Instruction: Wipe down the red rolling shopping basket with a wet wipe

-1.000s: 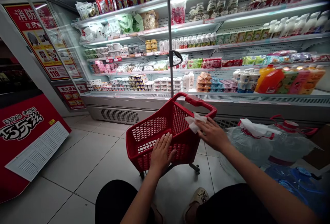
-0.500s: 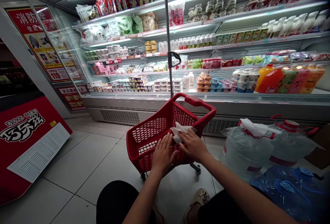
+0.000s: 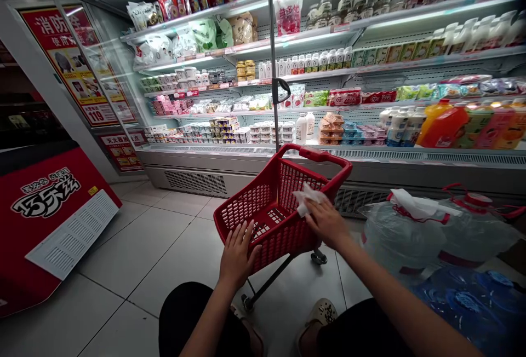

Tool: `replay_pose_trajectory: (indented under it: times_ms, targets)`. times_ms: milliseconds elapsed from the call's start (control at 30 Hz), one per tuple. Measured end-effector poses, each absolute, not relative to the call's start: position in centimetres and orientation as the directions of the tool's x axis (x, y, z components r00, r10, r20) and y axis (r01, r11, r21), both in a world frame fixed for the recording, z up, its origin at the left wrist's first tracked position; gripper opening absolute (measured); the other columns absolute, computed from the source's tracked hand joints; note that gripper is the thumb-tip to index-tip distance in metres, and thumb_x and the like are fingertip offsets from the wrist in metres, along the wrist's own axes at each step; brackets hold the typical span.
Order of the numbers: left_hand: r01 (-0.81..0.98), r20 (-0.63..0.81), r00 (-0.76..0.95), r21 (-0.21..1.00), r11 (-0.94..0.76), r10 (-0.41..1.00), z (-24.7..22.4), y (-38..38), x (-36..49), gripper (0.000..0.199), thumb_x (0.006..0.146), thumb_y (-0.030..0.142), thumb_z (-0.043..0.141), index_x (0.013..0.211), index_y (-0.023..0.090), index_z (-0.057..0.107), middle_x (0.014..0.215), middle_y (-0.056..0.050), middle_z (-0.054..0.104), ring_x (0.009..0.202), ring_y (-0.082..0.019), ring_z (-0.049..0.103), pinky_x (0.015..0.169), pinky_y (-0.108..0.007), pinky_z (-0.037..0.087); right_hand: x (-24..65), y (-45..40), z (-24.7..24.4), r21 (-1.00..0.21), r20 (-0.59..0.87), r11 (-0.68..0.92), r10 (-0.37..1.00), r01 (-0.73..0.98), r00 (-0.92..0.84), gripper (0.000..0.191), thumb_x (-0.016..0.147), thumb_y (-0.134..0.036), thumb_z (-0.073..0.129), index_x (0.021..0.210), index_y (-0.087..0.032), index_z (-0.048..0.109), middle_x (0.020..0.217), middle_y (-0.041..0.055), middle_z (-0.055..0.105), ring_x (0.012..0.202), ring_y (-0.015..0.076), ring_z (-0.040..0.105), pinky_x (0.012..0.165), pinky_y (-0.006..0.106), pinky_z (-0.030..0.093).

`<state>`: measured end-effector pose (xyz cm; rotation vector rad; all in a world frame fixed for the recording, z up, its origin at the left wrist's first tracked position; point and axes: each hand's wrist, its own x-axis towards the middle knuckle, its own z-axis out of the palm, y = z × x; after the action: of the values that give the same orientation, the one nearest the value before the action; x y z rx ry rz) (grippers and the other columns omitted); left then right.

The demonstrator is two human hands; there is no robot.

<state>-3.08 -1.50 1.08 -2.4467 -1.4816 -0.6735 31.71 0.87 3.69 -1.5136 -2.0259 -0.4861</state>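
Note:
A small red shopping cart [image 3: 242,207] with latticed plastic sides stands on the floor in front of me. My right hand [image 3: 327,219] presses a crumpled white tissue [image 3: 304,198] against the cart's near rim, below the handle end. The fingers are curled over the tissue, and part of it sticks out past them. My left hand [image 3: 239,255] rests on the near rim toward the front corner. Its fingers lie extended, with the thumb spread away, and it holds nothing. The basket floor shows through between the two hands.
Behind the cart runs a lit refrigerated display [image 3: 246,151] with stocked shelves and a glass door handle [image 3: 281,90]. Large clear water jugs [image 3: 405,242] and blue water bottles [image 3: 464,302] crowd the right. A red freezer [image 3: 53,225] stands at left.
My right hand has slid with the tissue along the rim toward the handle end. My left hand has moved left and down toward the front corner. The cart has turned slightly.

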Motion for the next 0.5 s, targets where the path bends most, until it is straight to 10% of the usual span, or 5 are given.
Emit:
replay_pose_trajectory:
  times_ms: [267, 500]
  targets:
    - [0.861, 0.5, 0.386, 0.106, -0.497, 0.775, 1.4, -1.4, -1.5, 0.075, 0.107, 0.051, 0.044, 0.169, 0.032, 0.006, 0.171, -0.008, 0.031, 0.157, -0.03, 0.032, 0.126, -0.054, 0.03, 23.9, -2.3, 2.2, -0.06, 0.534, 0.601, 0.694, 0.797, -0.483, 0.059, 0.103, -0.03, 0.045, 0.161, -0.021, 0.04, 0.16, 0.0031, 0.05, 0.148, 0.0221, 0.046, 0.13, 0.047, 0.028]
    - [0.798, 0.426, 0.508, 0.094, -0.596, 0.748, 1.4, -2.6, -5.0, 0.071, 0.109, 0.048, 0.043, 0.169, 0.036, 0.007, 0.174, -0.004, 0.025, 0.158, -0.027, 0.03, 0.125, -0.049, 0.033, 34.2, 2.3, 4.0, -0.047, 0.595, 0.318, 0.771, 0.947, -0.229, 0.055, 0.105, -0.036, 0.039, 0.158, -0.023, 0.048, 0.157, 0.0056, 0.054, 0.146, 0.0261, 0.049, 0.128, 0.053, 0.027]
